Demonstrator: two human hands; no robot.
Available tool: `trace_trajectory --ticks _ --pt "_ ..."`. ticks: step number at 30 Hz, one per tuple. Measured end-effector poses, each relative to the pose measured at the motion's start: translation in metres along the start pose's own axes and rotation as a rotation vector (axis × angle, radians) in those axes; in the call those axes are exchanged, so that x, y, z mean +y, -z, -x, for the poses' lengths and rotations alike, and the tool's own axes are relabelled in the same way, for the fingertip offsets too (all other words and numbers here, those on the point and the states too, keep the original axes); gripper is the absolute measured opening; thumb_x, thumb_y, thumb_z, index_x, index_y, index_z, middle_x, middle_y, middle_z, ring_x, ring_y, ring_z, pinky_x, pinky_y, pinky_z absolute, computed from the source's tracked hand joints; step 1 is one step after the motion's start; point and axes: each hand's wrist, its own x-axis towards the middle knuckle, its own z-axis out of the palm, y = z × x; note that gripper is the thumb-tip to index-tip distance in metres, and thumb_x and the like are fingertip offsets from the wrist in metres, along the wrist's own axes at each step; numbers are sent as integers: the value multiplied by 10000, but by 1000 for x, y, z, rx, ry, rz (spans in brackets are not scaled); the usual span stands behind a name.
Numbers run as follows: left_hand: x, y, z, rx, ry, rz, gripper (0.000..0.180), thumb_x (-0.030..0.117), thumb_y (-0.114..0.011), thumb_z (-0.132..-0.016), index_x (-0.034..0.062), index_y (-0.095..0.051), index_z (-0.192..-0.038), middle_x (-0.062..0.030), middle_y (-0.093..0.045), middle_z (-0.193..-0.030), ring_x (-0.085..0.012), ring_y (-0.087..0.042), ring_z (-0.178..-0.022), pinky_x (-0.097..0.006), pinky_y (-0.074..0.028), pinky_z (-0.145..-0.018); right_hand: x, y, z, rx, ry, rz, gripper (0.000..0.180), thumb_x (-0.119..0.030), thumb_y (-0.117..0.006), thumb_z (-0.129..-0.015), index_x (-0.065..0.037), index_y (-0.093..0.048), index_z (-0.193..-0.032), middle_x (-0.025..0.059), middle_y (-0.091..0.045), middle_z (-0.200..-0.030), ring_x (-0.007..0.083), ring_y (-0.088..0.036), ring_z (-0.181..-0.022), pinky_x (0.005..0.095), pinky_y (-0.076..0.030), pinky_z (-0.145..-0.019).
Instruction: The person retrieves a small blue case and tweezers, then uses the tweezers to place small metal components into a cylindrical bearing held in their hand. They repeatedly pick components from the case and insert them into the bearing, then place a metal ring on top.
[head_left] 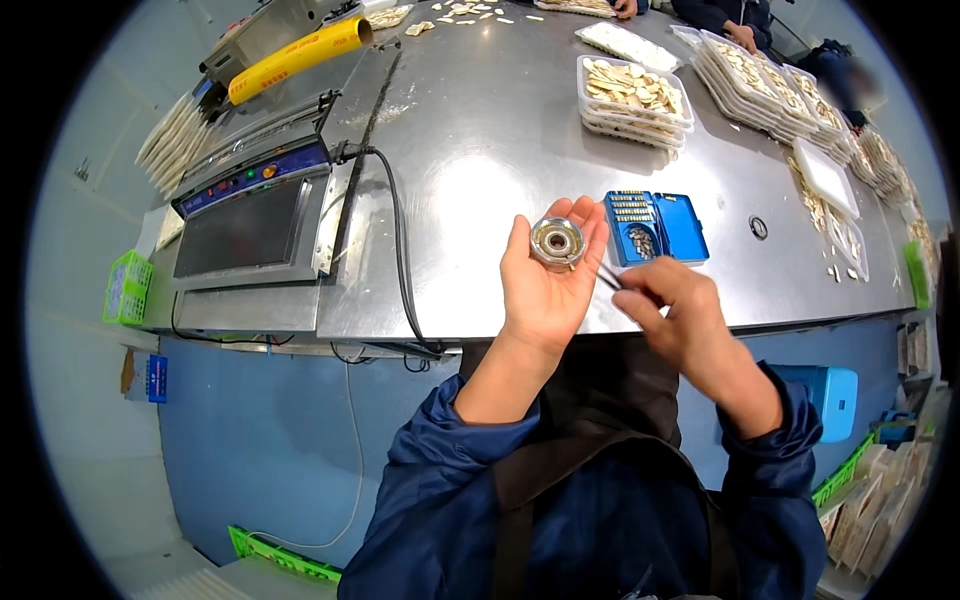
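Observation:
My left hand (pixel 550 290) lies palm up above the table's front edge. On its palm and fingers rests a round metal part (pixel 557 243), silver at the rim and brass-coloured inside, with a hole at the centre. My right hand (pixel 680 310) is closed around dark tweezers (pixel 608 277), whose tips point toward the left fingers, close beside the round part. Just beyond the right hand, an open blue case (pixel 683 228) holds rows of small brass-coloured pieces (pixel 632 208) and a heap of small metal pieces (pixel 641 241).
A metal ring (pixel 758 228) lies on the steel table (pixel 480 120). Stacked trays of pale slices (pixel 634 90) stand farther back. At left sit a sealing machine (pixel 250 225), its black cable (pixel 400 230) and a yellow tube (pixel 300 60). Other people's hands (pixel 740 36) show at the far edge.

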Motion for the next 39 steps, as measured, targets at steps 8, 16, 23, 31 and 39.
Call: trace_trajectory --ticks 8,16,23,31,39 --pt "2 5 0 -7 -55 14 450 339 -286 -997 -55 -432 -1158 -217 -470 -1215 -355 -434 -1213 -462 -390 -1040 -8 -26 5 81 61 56 52 -8 -652 -702 1 -607 -680 138 -546 -595 283 -556 -497 341 -452 -452" --pt "3 5 0 5 -63 9 453 324 -283 -995 -69 -418 -1176 -226 -435 -1249 -374 -401 -1240 -478 -371 -1051 -4 -32 5 114 89 59 110 1 -647 -700 -4 -559 -634 140 -528 -591 304 -541 -497 361 -443 -451" --pt "3 7 -1 14 -61 13 449 328 -276 -996 -63 -429 -1156 -219 -454 -1223 -356 -424 -1217 -463 -386 -1040 -3 -32 9 116 90 72 104 8 -636 -701 -11 -556 -637 133 -526 -589 303 -539 -498 360 -444 -453" --pt "3 5 -3 70 -77 -4 453 340 -286 -998 -60 -457 -1125 -219 -468 -1204 -337 -426 -1208 -437 -364 -1049 0 -22 5 201 56 15 79 1 -639 -707 -4 -578 -657 139 -559 -617 288 -561 -512 341 -453 -473" --pt "33 46 -15 -26 -88 33 447 337 -313 -995 -57 -478 -1125 -208 -445 -1240 -343 -366 -1265 -457 -312 -1084 63 28 -41 125 -542 -58 148 -56 -593 -736 49 -598 -631 96 -546 -480 130 -540 -416 265 -427 -421"
